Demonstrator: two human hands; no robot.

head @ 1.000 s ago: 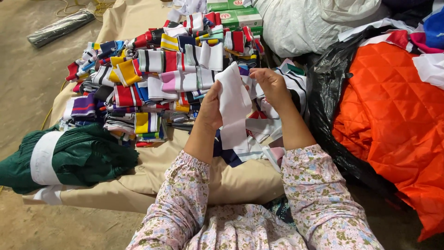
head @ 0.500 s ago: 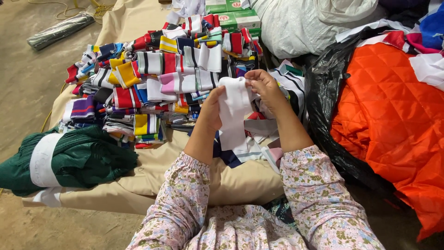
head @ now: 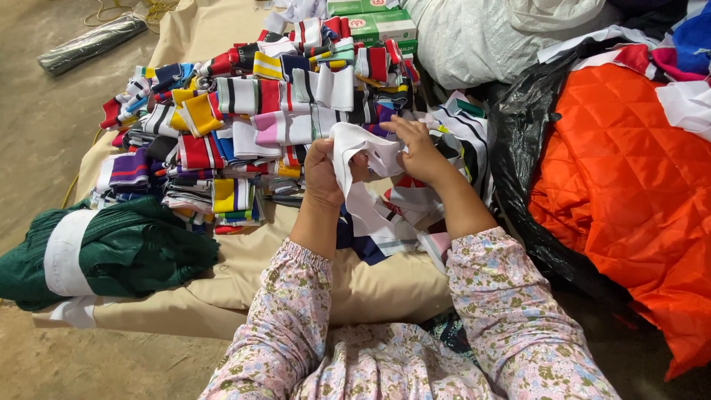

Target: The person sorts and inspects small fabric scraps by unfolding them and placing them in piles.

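Since half a second ago, both hands have drawn the white knit strip (head: 363, 159) in closer and bunched it — before, it stood taller and flatter between them. Now the left hand (head: 324, 174) has its fingers curled around the strip's left side, gripping it, while the right hand (head: 418, 150) pinches the upper right edge between thumb and fingertips. One tail of the strip hangs down between the wrists onto a loose heap of white and navy pieces (head: 396, 222).

Beyond the hands lies a wide pile of folded striped knit bands (head: 252, 126) — red, yellow, navy, pink, white — spread over a tan cloth (head: 222, 267) that covers a low cushion. A bundle of dark green fabric (head: 126, 248) wrapped with a white band sits at the left edge. To the right, an orange quilted cloth (head: 629, 170) rests against a black plastic bag (head: 522, 141), with a white sack (head: 489, 37) and green boxes (head: 374, 22) behind. Floral sleeves (head: 289, 318) cover both forearms.
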